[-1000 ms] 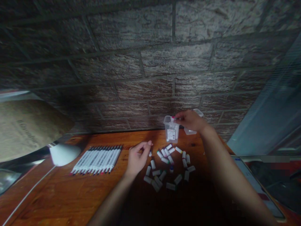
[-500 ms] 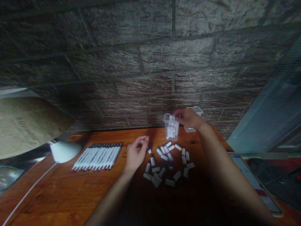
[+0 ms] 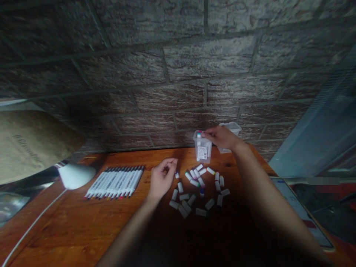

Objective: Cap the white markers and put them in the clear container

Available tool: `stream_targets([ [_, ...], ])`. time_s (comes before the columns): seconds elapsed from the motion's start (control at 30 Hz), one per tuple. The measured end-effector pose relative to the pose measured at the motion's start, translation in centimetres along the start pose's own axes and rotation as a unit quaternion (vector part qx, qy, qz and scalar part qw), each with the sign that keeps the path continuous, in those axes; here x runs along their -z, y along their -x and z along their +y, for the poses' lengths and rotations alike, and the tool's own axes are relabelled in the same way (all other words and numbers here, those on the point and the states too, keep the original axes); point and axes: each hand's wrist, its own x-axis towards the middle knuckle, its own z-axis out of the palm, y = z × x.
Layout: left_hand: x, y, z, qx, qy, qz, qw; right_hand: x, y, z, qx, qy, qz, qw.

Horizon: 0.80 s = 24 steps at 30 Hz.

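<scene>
My right hand [image 3: 221, 136] reaches over the clear plastic container [image 3: 205, 152], its fingertips pinched on a white marker cap with a teal end [image 3: 198, 138] at the opening. A pink end shows beside it, and more white pieces show dimly through the labelled wall. My left hand [image 3: 161, 178] rests on the table with its fingers curled and thumb and fingertips close together; nothing shows in them. Just right of its thumb is a blue-ended cap [image 3: 177, 174]. Several more white marker caps [image 3: 194, 183] with coloured ends lie scattered between my forearms.
A row of white markers [image 3: 115, 182] lies on the wooden table [image 3: 69, 226] at left. Beside it stands a lamp [image 3: 76, 177] with a white cord. Another clear container [image 3: 233, 128] sits behind my right hand. At the right edge is a tablet [image 3: 303, 215]; a brick wall rises behind.
My right hand has moved slightly left, bringing the teal-ended cap upright into the container's mouth. My left hand stays in place. The view has shifted slightly.
</scene>
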Motion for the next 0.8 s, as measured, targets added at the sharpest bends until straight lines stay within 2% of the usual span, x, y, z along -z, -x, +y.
stream_targets([
  [0.27,0.2,-0.1,0.2,0.000,-0.003,0.009,1.000,1.4,0.8,0.1,0.014,-0.003,-0.010,1.000],
  [0.47,0.2,-0.1,0.5,-0.002,0.010,0.001,1.000,1.6,1.0,0.3,0.028,-0.024,-0.058,0.998],
  [0.57,0.2,-0.1,0.5,-0.004,0.007,0.006,1.000,1.3,0.8,0.5,0.043,-0.035,-0.048,0.997],
  [0.8,0.3,0.0,0.5,-0.010,0.005,0.004,1.000,0.8,0.3,1.2,0.019,-0.069,-0.027,0.997],
])
